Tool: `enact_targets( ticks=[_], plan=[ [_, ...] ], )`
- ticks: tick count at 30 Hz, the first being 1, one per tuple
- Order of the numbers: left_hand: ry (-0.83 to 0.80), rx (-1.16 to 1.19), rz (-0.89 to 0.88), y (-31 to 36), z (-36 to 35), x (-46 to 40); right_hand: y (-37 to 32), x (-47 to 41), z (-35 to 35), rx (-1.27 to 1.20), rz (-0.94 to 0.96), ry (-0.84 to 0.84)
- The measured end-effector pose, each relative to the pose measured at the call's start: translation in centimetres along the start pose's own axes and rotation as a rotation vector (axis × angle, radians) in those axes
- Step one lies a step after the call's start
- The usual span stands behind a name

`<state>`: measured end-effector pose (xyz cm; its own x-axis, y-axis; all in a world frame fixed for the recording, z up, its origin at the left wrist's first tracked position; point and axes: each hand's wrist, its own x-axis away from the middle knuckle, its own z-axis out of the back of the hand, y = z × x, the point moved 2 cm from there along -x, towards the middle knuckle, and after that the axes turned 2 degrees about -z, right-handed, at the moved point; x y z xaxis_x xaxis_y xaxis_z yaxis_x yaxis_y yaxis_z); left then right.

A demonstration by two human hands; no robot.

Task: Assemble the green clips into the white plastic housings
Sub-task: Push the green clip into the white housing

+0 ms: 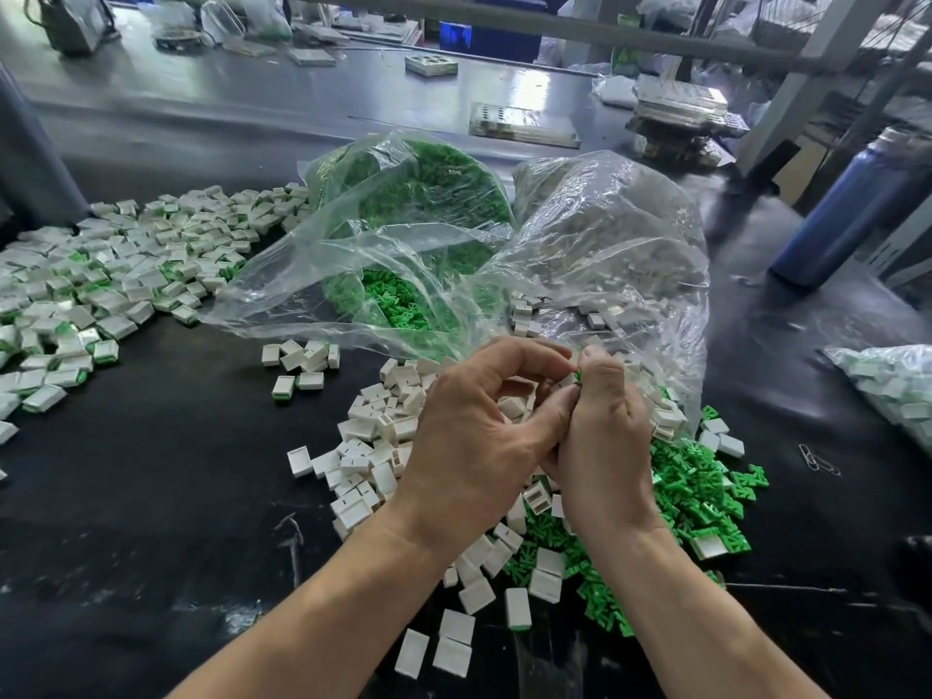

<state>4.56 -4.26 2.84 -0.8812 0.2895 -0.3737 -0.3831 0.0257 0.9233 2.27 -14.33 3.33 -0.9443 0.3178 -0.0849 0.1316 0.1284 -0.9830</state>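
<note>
While your hands meet over the black table (151, 496), your right hand (602, 446) pinches a green clip (578, 375) at its fingertips, and your left hand (474, 436) curls its fingers around a white housing (512, 408). Loose housings lie near left, green clips near right, finished pieces far left.

A dark work surface (151, 496) is seen across the foreground, scuffed with pale marks. Toward twelve o'clock a grey glossy bench (252, 103) is lit by bright reflections. Grey metal frame bars (555, 30) are crossed overhead. At two o'clock a blue bottle (852, 204) is stood beside a grey post (787, 88).
</note>
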Motion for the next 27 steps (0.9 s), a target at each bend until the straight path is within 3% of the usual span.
enact_targets(
  ticks=[27],
  plan=[
    [0.016,0.011,-0.012,-0.01,0.32,-0.02,0.27,-0.14,-0.04,0.004,-0.006,-0.003]
  ],
)
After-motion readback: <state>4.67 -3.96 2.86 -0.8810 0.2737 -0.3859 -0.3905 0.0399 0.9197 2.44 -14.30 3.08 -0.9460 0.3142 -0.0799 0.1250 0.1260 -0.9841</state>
